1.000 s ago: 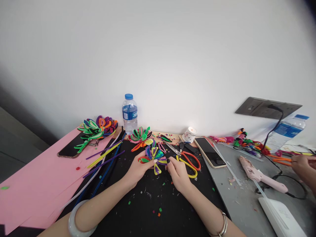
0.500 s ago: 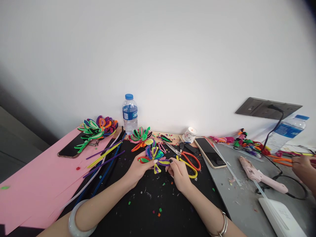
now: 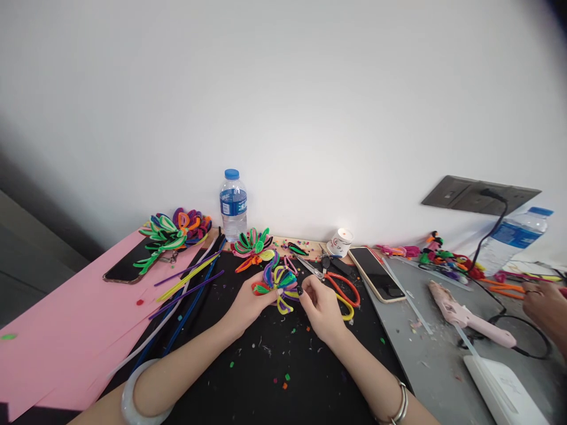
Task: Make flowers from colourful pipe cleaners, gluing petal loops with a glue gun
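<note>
Left hand (image 3: 248, 304) pinching multicoloured looped pipe-cleaner flower (image 3: 279, 282) to steady it; right hand (image 3: 321, 307) at three o'clock, fingertips gripping purple loop, shaping.

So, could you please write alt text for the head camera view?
Two bare hands, left hand and right hand, hold a multicoloured pipe-cleaner flower over a black mat. Scissors, loose pipe cleaners, a water bottle, a phone and a pink glue gun lie around.

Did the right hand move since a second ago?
Yes. The right hand slid a little left, away from the scissors, closer to the pipe-cleaner flower.
</note>
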`<state>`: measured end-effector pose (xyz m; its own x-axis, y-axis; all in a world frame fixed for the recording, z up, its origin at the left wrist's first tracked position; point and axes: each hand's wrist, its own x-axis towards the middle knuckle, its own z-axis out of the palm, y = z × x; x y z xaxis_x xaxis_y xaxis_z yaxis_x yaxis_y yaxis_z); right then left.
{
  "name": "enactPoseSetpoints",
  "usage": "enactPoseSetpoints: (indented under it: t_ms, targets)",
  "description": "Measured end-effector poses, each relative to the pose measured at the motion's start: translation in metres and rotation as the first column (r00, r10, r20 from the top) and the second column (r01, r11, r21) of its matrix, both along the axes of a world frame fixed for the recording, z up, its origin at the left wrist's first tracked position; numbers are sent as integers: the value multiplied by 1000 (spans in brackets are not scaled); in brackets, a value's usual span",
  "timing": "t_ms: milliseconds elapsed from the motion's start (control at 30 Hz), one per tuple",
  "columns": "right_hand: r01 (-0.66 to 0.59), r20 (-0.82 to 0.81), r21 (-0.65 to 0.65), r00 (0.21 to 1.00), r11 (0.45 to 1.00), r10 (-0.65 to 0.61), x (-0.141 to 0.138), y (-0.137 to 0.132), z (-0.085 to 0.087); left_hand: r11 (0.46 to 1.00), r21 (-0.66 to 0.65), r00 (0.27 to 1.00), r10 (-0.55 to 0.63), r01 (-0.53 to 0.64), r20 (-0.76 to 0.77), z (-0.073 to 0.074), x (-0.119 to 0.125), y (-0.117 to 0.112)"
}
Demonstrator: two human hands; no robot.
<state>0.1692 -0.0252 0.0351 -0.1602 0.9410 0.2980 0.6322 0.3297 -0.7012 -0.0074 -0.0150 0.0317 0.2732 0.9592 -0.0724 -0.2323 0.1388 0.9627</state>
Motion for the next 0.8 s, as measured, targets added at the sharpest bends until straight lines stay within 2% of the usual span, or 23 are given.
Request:
enactPoseSetpoints:
  t_ms: [233,467,800]
  targets:
    - [1,78,22,997,1000,-2,0,-2,4,980,189,986,-34,65,-161,-3,1,1]
    - [-19,88,34,996,999,16,-1,-3,2,968,227,979,-63,107,-195,-3,1,0]
    - [-48,70,57,997,997,44,-1,-3,1,968,219,976,-78,123,-205,-2,1,-1]
